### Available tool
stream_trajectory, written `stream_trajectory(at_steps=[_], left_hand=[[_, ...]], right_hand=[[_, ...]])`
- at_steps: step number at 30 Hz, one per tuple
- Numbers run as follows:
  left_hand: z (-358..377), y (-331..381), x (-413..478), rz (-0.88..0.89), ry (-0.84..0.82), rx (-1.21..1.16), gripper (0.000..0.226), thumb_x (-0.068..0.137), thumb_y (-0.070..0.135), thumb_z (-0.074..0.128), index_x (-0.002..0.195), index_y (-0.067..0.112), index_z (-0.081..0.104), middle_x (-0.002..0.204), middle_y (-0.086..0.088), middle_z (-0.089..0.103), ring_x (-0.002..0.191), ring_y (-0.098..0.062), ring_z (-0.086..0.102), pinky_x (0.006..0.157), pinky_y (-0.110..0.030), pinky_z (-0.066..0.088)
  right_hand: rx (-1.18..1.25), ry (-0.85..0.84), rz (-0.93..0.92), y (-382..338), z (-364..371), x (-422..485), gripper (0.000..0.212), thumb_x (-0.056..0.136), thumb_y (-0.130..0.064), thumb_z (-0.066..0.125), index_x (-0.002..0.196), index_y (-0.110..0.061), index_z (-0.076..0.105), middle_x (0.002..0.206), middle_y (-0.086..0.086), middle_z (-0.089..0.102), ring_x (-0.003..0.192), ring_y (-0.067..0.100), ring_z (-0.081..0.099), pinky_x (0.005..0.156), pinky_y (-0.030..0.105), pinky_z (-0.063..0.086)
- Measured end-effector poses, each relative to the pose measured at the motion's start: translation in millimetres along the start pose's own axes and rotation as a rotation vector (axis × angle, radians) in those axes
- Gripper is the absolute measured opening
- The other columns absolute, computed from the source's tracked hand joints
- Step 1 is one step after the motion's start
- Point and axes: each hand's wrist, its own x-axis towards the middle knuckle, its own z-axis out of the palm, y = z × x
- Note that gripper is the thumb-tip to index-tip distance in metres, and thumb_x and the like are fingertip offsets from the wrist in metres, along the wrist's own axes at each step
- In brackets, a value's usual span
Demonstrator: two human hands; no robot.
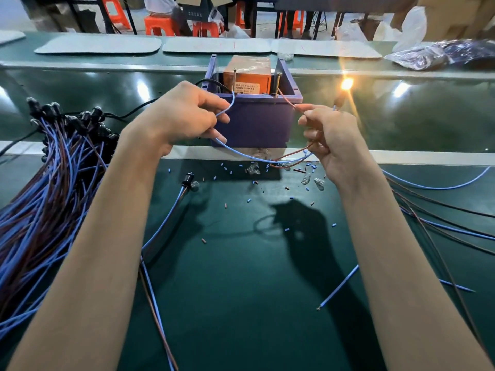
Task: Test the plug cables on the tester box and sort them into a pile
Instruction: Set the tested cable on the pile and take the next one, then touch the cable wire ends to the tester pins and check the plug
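Note:
A purple tester box (254, 121) with an orange unit (247, 76) inside stands at the table's middle. My left hand (184, 113) pinches a blue wire (235, 149) whose end reaches up to a post on the box's left. My right hand (329, 137) pinches a brown wire (288, 101) that runs to the box's right post. A small bulb (347, 83) glows bright orange just above my right hand. Both wires loop down between my hands. A large pile of blue and brown cables (48, 188) with black sockets lies at the left.
Loose blue and brown cables (439, 220) spread at the right edge. One cable with a black socket (187, 180) lies in front of the box. Clear bulbs (308, 179) and several small insulation bits litter the green mat. Orange stools (158, 25) and a seated person are behind.

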Motion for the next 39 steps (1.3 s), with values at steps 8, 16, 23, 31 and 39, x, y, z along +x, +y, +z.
stream_trajectory(at_steps=[8, 16, 23, 31, 39], left_hand=[[0.9, -0.2, -0.4, -0.001, -0.018, -0.006, 0.050, 0.089, -0.015, 0.037, 0.128, 0.005, 0.059, 0.098, -0.001, 0.065, 0.054, -0.004, 0.068, 0.053, -0.008, 0.049], [2.1, 0.5, -1.7, -0.013, -0.037, -0.007, 0.047, 0.089, -0.014, 0.038, 0.126, 0.005, 0.059, 0.098, -0.001, 0.065, 0.055, -0.004, 0.068, 0.053, -0.008, 0.050], [-1.8, 0.9, -6.0, -0.016, -0.306, 0.099, 0.017, 0.091, -0.003, 0.055, 0.094, 0.010, 0.066, 0.087, -0.007, 0.072, 0.065, -0.009, 0.069, 0.064, -0.012, 0.055], [15.9, 30.5, -27.7, 0.134, -0.982, 0.219, 0.031, 0.082, 0.024, 0.075, 0.112, 0.019, 0.068, 0.092, 0.002, 0.076, 0.086, -0.012, 0.073, 0.063, -0.016, 0.053], [38.7, 44.9, -36.2, 0.191, -1.153, 0.069, 0.050, 0.078, 0.043, 0.072, 0.124, 0.030, 0.057, 0.108, 0.001, 0.073, 0.087, -0.019, 0.073, 0.066, -0.020, 0.054]], right_hand=[[-0.004, -0.006, -0.008, -0.8, -0.9, 0.9, 0.026, 0.090, -0.001, 0.045, 0.084, -0.013, 0.067, 0.058, -0.007, 0.056, 0.041, 0.001, 0.035, 0.033, 0.012, 0.022], [-0.066, -0.004, -0.004, 0.3, -1.7, 2.3, 0.026, 0.091, -0.001, 0.044, 0.085, -0.012, 0.066, 0.055, -0.008, 0.057, 0.041, 0.001, 0.036, 0.033, 0.012, 0.022], [-0.686, 0.029, 0.034, -4.0, 0.6, 3.9, 0.035, 0.099, -0.022, 0.032, 0.093, -0.010, 0.064, 0.096, 0.012, 0.062, 0.090, 0.022, 0.056, 0.084, 0.031, 0.045], [-1.183, 0.259, -0.114, -16.1, -14.2, -3.9, 0.035, 0.099, -0.037, 0.042, 0.118, -0.014, 0.060, 0.112, 0.017, 0.066, 0.111, 0.037, 0.058, 0.095, 0.039, 0.044], [-1.503, 0.148, 0.002, -12.7, -10.8, -9.2, 0.074, 0.095, -0.016, 0.046, 0.151, 0.003, 0.001, 0.153, 0.024, 0.014, 0.141, 0.037, 0.014, 0.113, 0.041, 0.019]])
